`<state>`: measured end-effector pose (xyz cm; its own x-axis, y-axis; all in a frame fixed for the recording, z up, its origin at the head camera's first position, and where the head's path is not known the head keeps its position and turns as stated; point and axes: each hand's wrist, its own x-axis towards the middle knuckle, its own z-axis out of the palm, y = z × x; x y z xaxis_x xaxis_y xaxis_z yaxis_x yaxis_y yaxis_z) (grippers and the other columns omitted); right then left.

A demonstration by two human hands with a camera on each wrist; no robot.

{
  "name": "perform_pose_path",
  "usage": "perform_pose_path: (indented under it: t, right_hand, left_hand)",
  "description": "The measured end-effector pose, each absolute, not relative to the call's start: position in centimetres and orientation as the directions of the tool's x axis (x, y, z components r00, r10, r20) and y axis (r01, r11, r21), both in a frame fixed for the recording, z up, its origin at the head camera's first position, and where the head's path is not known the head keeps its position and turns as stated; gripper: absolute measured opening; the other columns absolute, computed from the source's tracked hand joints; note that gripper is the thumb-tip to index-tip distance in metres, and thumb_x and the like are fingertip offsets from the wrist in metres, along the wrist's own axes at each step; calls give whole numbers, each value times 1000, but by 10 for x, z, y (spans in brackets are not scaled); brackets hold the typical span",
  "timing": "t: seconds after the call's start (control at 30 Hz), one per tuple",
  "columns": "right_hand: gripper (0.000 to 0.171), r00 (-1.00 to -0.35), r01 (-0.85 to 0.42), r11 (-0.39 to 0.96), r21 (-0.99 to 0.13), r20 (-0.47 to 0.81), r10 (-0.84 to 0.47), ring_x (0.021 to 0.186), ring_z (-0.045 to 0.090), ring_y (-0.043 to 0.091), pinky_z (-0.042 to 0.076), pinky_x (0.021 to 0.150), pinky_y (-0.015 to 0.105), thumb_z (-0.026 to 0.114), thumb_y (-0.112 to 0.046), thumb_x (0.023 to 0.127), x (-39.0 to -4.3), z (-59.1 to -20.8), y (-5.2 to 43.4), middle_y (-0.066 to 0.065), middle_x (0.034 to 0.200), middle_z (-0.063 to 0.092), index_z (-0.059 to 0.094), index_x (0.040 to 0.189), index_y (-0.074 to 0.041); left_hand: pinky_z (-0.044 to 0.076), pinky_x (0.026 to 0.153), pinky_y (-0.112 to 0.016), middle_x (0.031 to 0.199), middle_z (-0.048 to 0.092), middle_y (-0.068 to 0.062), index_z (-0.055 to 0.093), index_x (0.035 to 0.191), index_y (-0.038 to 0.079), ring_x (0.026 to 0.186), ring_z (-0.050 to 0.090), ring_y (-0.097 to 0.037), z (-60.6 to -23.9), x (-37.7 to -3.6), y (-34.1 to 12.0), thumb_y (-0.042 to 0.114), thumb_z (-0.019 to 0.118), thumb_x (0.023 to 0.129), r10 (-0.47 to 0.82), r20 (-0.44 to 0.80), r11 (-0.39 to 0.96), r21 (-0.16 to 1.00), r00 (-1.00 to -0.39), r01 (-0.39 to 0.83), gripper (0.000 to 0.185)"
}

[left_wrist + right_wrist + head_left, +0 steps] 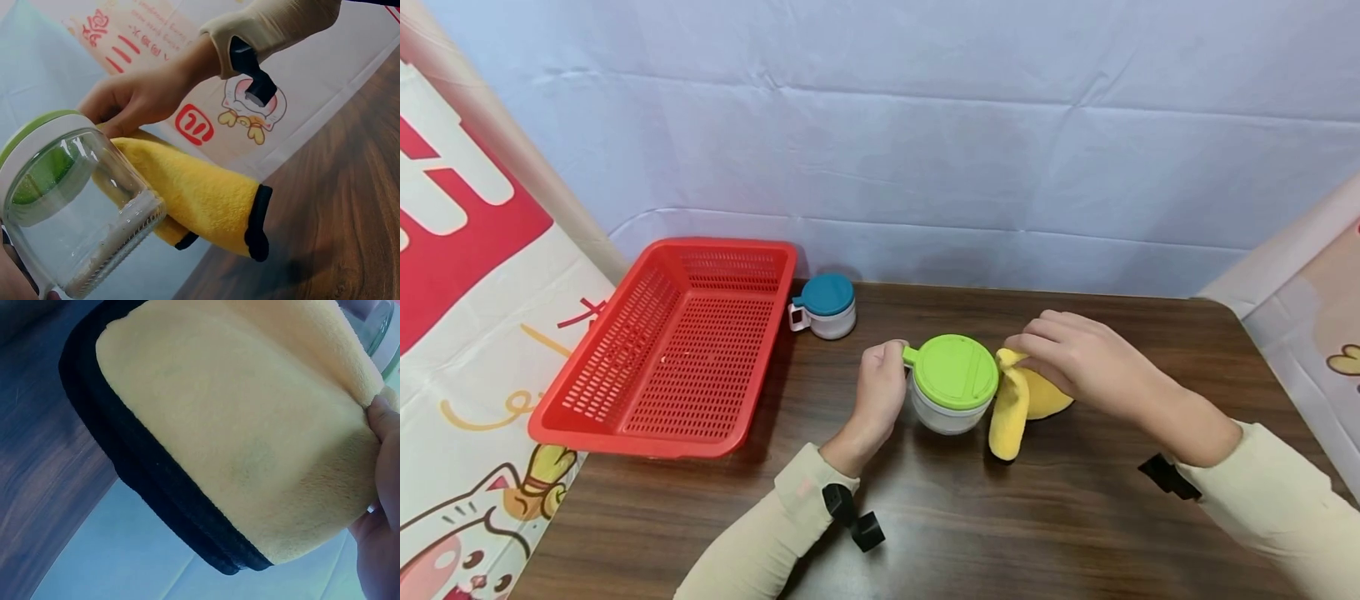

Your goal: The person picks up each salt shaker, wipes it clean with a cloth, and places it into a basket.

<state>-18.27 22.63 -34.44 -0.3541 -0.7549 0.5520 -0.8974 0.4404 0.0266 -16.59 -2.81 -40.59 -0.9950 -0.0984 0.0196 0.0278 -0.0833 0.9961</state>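
Observation:
My left hand (880,387) grips the handle of a clear jar (949,417) with a green lid (956,372). In the left wrist view the glass jar (81,206) is tilted, with some white, grainy stuff low inside it. My right hand (1086,362) pinches a yellow cloth (1011,417) with black edging, just right of the jar. Seen from the left wrist, the cloth (194,194) hangs down behind the jar's side. The right wrist view shows the cloth (237,425) spread wide below the pinching thumb and fingers (384,425).
A red plastic basket (741,408) with perforated walls stands on the left of the brown wooden table (925,517). Beside its right wall sits a second jar (832,323) with a blue lid (827,294). A pale cloth backdrop (925,167) rises behind the table.

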Motion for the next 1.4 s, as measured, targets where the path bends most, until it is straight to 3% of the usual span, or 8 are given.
perform_pose_path:
  t: [0.33, 0.67, 1.23, 1.4]
  right_hand:
    - [41, -335, -897, 440, 52, 569, -751, 77, 60, 16, 49, 71, 33, 42, -36, 109, -171, -346, 226, -3, 87, 66, 72, 101, -8]
    - [39, -231, -901, 411, 137, 651, -723, 67, 57, 15, 49, 61, 32, 47, -35, 108, -168, -349, 218, -3, 80, 64, 71, 93, -8]
    - [38, -249, -885, 443, 146, 654, -714, 60, 52, 13, 48, 53, 31, 45, -32, 109, -167, -352, 213, -4, 74, 57, 69, 93, -7]
    - [37, -297, -887, 450, 105, 616, -729, 60, 46, 10, 44, 50, 27, 43, -32, 110, -166, -352, 215, -3, 76, 53, 68, 97, -7]
  left_hand:
    - [28, 58, -25, 58, 32, 4, 46, 59, 13, 59, 32, -13, -405, -166, -27, 8, 39, 96, -122, 16, -78, 997, -992, 26, 37]
    - [28, 58, -25, 58, 32, 4, 44, 59, 12, 59, 32, -13, -405, -165, -26, 8, 38, 95, -131, 14, -79, 997, -991, 25, 37]
    - [29, 59, -25, 57, 32, 5, 45, 59, 13, 60, 33, -12, -406, -165, -23, 6, 41, 93, -134, 24, -43, 999, -991, 30, 35]
    - [30, 62, -26, 58, 32, 5, 44, 58, 14, 63, 34, -12, -406, -166, -24, 6, 40, 94, -130, 27, -53, 998, -991, 34, 36]
